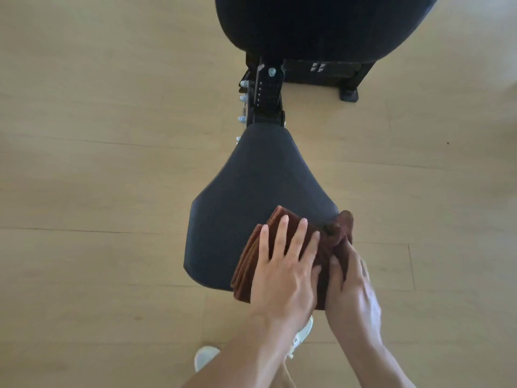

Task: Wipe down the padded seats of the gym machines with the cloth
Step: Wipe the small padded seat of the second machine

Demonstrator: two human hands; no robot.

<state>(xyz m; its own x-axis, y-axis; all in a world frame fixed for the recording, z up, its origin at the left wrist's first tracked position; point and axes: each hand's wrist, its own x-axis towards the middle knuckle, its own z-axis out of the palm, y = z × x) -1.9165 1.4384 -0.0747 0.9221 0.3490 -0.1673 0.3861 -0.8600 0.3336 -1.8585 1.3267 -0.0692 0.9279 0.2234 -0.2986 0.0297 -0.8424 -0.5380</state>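
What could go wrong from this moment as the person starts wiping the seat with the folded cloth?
The cloth sits at the near right corner of the seat, partly overhanging, so it could slip off. The left hand lies flat while the right hand grips a bunched end; the folds may come undone. The far seat could get missed.

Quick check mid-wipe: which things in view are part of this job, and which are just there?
Part of the job:
brown cloth
seat pad
left hand, flat on the cloth
right hand, gripping the cloth's bunched end
back pad

Just there:
adjustment bracket
wooden floor
white shoes
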